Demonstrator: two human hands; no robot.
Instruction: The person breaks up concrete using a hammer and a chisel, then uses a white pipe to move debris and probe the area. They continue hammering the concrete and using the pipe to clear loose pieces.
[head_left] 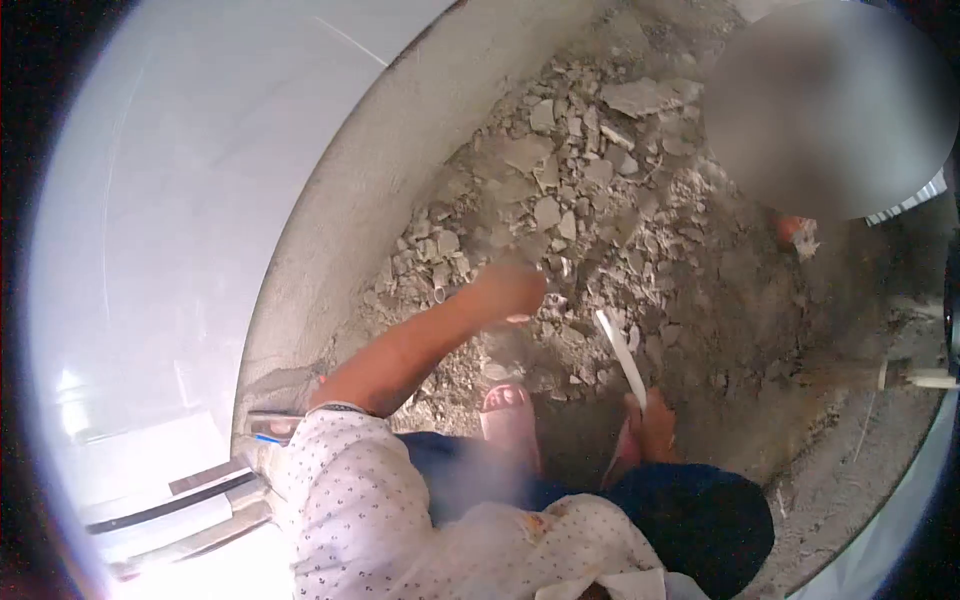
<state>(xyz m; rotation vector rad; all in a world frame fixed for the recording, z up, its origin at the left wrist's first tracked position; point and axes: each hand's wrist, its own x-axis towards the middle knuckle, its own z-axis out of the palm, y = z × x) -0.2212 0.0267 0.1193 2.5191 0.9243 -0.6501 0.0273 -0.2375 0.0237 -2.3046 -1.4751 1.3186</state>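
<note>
My left hand (510, 291) reaches out over the broken rubble (570, 170), fingers curled in and blurred; whatever it may hold is hidden. Just beside its fingertips lies a small pale piece (556, 301) with a dark spot. Close to my right knee, my right hand (655, 428) is closed around the lower end of a long, narrow white strip (622, 358). The strip tilts up and to the left, its far end above the debris. Its exact kind does not show.
A rough plastered ledge (350, 200) curves along the left below a glossy white wall panel (200, 180). My sandaled foot (510, 420) rests among the debris. A brush-like tool (850, 376) lies at right. A blurred round patch covers the upper right.
</note>
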